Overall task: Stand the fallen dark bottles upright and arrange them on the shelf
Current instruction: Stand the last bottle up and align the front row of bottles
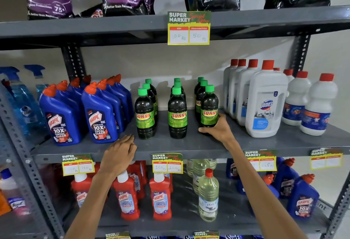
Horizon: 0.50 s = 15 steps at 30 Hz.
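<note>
The right hand [217, 128], arm stretched forward, grips the base of the front right Sunny bottle [209, 109], upright on the grey shelf [189, 144]. The left hand [121, 151] lies flat, empty, on the shelf edge beside the Harpic bottles [98, 113].

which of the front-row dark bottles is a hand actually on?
The rightmost front dark bottle, next to the white Domex jug. The right hand wraps its base; the left hand rests on the shelf edge, touching no bottle.
</note>
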Each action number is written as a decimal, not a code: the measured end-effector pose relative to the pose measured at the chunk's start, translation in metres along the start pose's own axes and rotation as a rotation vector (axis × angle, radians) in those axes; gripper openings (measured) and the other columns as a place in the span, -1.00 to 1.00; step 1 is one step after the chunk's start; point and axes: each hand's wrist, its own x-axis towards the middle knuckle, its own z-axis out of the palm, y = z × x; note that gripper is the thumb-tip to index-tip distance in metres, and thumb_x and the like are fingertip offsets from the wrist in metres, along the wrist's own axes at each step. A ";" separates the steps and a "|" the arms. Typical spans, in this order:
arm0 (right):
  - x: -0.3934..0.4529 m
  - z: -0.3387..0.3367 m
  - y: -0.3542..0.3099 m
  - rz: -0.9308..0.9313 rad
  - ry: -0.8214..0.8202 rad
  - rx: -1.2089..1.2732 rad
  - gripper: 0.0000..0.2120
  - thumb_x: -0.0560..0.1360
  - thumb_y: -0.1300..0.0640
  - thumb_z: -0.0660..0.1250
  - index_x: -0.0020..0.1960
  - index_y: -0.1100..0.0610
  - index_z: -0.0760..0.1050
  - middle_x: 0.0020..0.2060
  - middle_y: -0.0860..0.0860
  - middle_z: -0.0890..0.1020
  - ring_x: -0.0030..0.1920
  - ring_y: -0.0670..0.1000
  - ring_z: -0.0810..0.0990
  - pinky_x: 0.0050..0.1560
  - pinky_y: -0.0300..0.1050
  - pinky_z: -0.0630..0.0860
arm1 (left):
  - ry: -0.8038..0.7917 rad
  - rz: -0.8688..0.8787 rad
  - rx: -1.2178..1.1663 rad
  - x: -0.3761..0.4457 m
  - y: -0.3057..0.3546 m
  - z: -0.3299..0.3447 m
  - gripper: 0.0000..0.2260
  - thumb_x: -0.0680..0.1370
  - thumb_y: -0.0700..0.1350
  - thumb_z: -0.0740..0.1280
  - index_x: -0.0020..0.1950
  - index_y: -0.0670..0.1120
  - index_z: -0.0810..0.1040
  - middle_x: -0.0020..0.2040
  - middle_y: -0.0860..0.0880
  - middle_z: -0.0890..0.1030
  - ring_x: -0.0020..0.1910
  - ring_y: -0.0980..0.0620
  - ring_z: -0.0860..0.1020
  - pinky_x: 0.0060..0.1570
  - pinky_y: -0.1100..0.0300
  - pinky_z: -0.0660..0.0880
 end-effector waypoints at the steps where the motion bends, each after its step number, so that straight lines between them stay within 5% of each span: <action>1: -0.002 -0.002 0.000 -0.003 -0.022 0.017 -0.04 0.16 0.09 0.66 0.39 0.21 0.20 0.23 0.07 0.55 0.23 0.06 0.52 0.26 -0.05 0.45 | 0.004 -0.034 -0.025 -0.002 0.005 -0.001 -0.61 0.65 -0.05 0.12 0.46 -0.12 0.39 0.49 -0.06 0.40 0.46 -0.03 0.36 0.40 0.02 0.32; 5: -0.010 -0.004 0.006 -0.061 -0.018 -0.073 -0.03 0.20 0.08 0.64 0.43 0.20 0.17 0.29 0.08 0.49 0.30 0.08 0.48 0.18 -0.17 0.36 | 0.214 -0.103 -0.230 -0.024 0.047 -0.003 -0.60 0.63 -0.01 0.17 0.45 -0.11 0.39 0.46 -0.11 0.43 0.37 -0.09 0.48 0.29 -0.05 0.47; 7: -0.010 -0.003 0.007 -0.082 0.000 -0.123 -0.10 0.22 0.10 0.63 0.40 0.21 0.21 0.27 0.10 0.52 0.28 0.11 0.49 0.14 -0.19 0.35 | 0.299 -0.076 -0.449 -0.032 0.085 -0.002 -0.63 0.62 -0.01 0.23 0.41 -0.07 0.45 0.20 -0.22 0.63 -0.18 0.12 0.68 -0.26 0.25 0.62; 9: -0.008 -0.001 0.005 -0.068 0.005 -0.141 -0.17 0.25 0.13 0.61 0.37 0.23 0.24 0.25 0.13 0.54 0.27 0.14 0.50 0.13 -0.17 0.36 | 0.304 -0.086 -0.623 -0.027 0.120 0.002 -0.59 0.59 0.02 0.28 0.41 -0.06 0.44 -0.33 -0.15 0.65 -0.62 0.18 0.41 -0.63 0.43 0.28; 11: -0.007 0.001 0.001 -0.050 0.012 -0.150 -0.24 0.28 0.15 0.59 0.34 0.24 0.26 0.24 0.16 0.55 0.25 0.17 0.52 0.11 -0.15 0.38 | 0.198 -0.162 -0.742 -0.007 0.146 0.004 -0.42 0.52 0.04 0.39 0.47 -0.16 0.34 -0.39 -0.10 0.60 -0.47 0.16 0.52 -0.49 0.33 0.42; 13: -0.006 0.001 0.001 -0.059 0.032 -0.171 -0.30 0.30 0.17 0.57 0.30 0.27 0.29 0.22 0.19 0.56 0.25 0.20 0.52 0.08 -0.15 0.38 | 0.086 -0.248 -0.794 0.017 0.162 0.006 -0.40 0.42 -0.02 0.51 0.34 -0.24 0.40 -0.02 -0.21 0.66 0.00 -0.09 0.63 -0.11 0.16 0.51; 15: -0.007 0.001 0.002 -0.080 0.050 -0.180 -0.34 0.30 0.18 0.56 0.27 0.28 0.31 0.20 0.20 0.57 0.24 0.21 0.52 0.07 -0.14 0.39 | 0.037 -0.316 -0.828 0.035 0.169 0.012 -0.50 0.34 -0.06 0.58 0.14 -0.21 0.47 0.05 -0.16 0.63 0.07 -0.13 0.60 -0.07 0.14 0.47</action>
